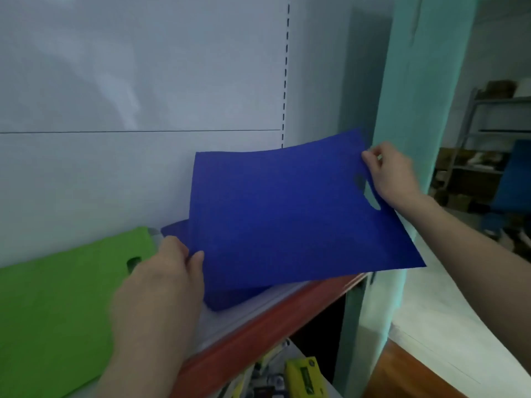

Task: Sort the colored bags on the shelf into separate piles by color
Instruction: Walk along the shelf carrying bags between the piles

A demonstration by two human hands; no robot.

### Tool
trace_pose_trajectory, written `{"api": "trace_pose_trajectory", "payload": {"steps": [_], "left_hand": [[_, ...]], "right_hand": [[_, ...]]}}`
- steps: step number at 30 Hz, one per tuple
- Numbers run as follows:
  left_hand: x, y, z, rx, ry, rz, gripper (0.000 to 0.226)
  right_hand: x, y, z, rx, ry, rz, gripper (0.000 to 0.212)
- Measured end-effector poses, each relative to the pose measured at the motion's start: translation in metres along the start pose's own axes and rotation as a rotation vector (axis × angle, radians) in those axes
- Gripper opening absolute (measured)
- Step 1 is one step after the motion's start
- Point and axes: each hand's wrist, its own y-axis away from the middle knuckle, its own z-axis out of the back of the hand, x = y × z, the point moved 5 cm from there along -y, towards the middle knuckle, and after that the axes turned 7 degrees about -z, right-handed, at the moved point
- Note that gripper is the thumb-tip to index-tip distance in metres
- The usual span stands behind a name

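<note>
Holds blue bag [287, 214] tilted above shelf [273, 310], pinched at near-left corner by L hand [166, 277] & gripped at handle-hole edge by R hand [390, 173], w/ green bag [57, 297] just left.

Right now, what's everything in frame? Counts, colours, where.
held blue bag: 1, blue, lifted above the shelf's right part, handle cutout near its right edge
lower blue bag: at least 1, blue, on the shelf under the held one, mostly covered
green bag: at least 1, green, flat on the shelf at left; pile depth unclear
shelf: 1, white top, red-brown front edge
back panel: 1, white, behind the shelf
pillar: 1, teal, right of the shelf
box: 1, yellow-green, level below
metal rack: 1, grey, far right background
left hand: grips held blue bag's lower left edge
right hand: pinches its upper right edge
</note>
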Motion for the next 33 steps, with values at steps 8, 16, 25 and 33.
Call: {"api": "trace_pose_trajectory", "payload": {"steps": [8, 16, 25, 33], "left_hand": [[-0.015, 0.003, -0.009, 0.271, -0.386, 0.163, 0.025], [-0.029, 0.009, -0.031, 0.378, -0.546, 0.33, 0.024], [-0.036, 0.01, -0.034, 0.369, -0.659, 0.423, 0.025], [-0.044, 0.01, -0.036, 0.325, -0.775, 0.379, 0.023]], "right_hand": [[0.026, -0.041, -0.082, 0.233, 0.05, 0.178, 0.031], [0.013, -0.044, -0.154, 0.509, 0.207, 0.322, 0.032], [0.004, -0.028, -0.194, 0.673, 0.252, 0.414, 0.026], [0.008, -0.025, -0.185, 0.576, 0.458, 0.473, 0.029]]}}
